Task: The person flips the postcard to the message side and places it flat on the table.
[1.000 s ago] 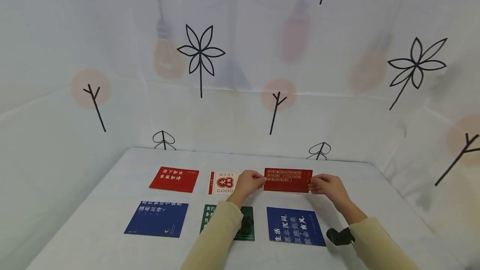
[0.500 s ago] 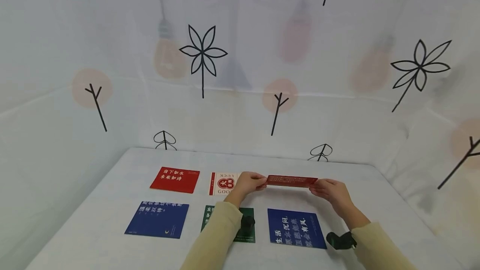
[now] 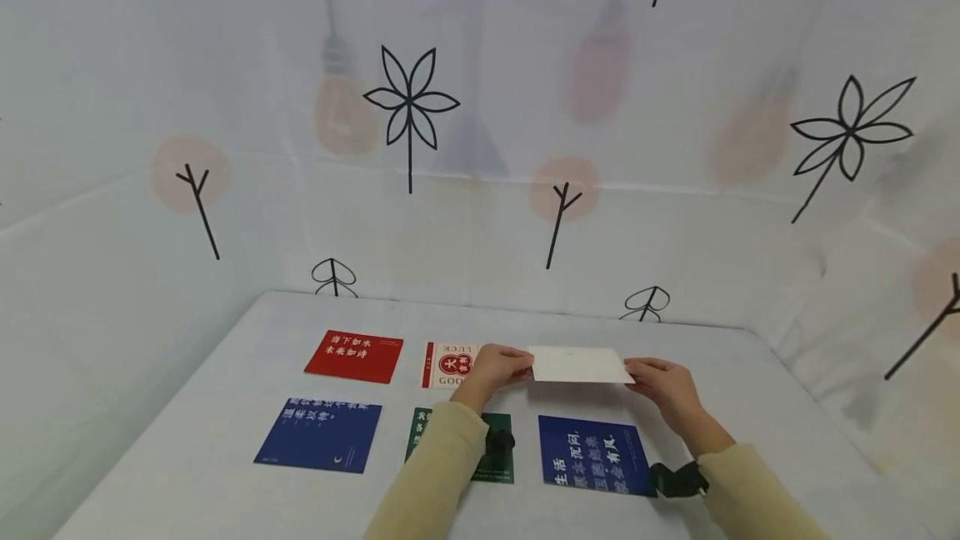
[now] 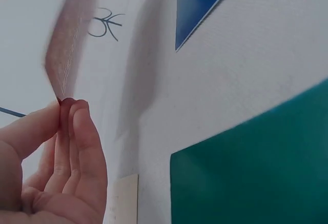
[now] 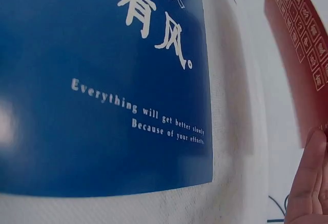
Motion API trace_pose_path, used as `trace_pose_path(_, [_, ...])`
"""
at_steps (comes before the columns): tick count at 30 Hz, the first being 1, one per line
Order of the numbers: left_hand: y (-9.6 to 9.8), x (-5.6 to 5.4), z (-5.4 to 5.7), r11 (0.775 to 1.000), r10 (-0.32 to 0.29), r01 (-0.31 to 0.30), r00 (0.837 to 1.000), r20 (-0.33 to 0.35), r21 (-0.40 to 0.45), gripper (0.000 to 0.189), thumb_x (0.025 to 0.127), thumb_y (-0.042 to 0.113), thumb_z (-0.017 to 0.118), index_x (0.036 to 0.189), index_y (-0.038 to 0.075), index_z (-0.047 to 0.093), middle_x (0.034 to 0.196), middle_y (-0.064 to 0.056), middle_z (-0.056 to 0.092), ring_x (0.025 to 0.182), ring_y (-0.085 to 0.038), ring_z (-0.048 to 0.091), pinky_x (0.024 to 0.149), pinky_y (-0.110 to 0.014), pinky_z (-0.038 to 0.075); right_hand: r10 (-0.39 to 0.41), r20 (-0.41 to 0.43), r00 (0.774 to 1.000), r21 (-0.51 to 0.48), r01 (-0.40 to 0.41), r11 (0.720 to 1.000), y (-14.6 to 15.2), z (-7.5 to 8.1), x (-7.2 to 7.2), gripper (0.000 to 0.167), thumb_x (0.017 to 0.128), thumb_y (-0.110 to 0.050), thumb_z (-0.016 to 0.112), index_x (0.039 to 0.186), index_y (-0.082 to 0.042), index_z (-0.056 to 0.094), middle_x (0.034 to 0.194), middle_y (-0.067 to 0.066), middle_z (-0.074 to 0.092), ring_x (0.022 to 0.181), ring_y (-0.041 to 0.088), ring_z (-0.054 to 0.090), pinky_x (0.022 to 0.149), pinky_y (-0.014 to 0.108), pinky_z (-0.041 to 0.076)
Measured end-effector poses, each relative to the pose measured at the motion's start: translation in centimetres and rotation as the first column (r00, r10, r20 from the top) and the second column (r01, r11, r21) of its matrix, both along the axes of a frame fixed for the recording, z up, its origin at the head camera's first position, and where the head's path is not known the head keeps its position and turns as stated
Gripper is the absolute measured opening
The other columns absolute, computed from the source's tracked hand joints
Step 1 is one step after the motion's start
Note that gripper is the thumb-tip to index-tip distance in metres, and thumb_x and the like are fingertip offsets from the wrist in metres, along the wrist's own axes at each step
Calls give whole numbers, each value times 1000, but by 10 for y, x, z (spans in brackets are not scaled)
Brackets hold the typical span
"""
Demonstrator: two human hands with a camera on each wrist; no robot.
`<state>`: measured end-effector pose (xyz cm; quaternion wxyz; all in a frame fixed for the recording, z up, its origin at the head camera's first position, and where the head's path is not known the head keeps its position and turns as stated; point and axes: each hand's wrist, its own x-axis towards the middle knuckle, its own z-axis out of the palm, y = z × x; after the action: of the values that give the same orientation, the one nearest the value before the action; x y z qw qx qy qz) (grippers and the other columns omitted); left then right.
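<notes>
A card (image 3: 581,365) is held by its two short ends above the back right of the table, its white back showing in the head view. My left hand (image 3: 495,369) pinches the left end between thumb and fingers; the left wrist view has this hand (image 4: 61,167) too. At the other end my right hand (image 3: 667,390) pinches the card's right edge. The right wrist view shows the card's red face (image 5: 302,55) with gold characters, and part of the right hand (image 5: 310,183). A shadow lies on the tabletop beneath the card.
Flat on the white table (image 3: 202,457) lie a red card (image 3: 354,357), a cream "Good Luck" card (image 3: 442,365), a blue card (image 3: 318,436) at left, a green card (image 3: 498,469) partly under the left sleeve, and another blue card (image 3: 596,452). Patterned cloth (image 3: 465,232) hangs behind.
The held card has turned over between my hands: its red face showed first, then appeared foreshortened, and now the white back shows. Both hands keep their pinch, nearly in place.
</notes>
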<state>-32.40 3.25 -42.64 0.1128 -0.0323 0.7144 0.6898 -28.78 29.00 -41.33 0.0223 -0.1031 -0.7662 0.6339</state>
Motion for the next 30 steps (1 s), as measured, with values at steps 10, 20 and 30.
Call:
trace_pose_path(10, [9,2,-1,994,61,-61,998,-9,-87,15,83,7,70,95,-2,68,77,-6,65,65,-12,62,64,-25,54,-57,61,996,102,51,994,-2,-5,-1,43,89,-12,62,122,13,51,120,27,55,85,15,62,76,27,53])
trace_pose_path(20, [17,4,-4,967,65,-92,991,-120,-238,10,78,3,72,87,1,68,74,-3,61,60,-11,60,55,-23,52,-59,68,996,248,41,968,1,-12,-6,40,87,-11,64,117,14,55,116,31,54,86,25,62,73,31,54])
trace_pose_path(30, [24,6,-8,923,21,-78,988,-154,-378,23,72,-3,75,93,1,66,70,-3,59,53,-12,59,53,-24,48,-41,93,995,332,8,943,2,-18,-13,36,87,-9,63,113,14,56,109,29,57,84,26,62,74,35,53])
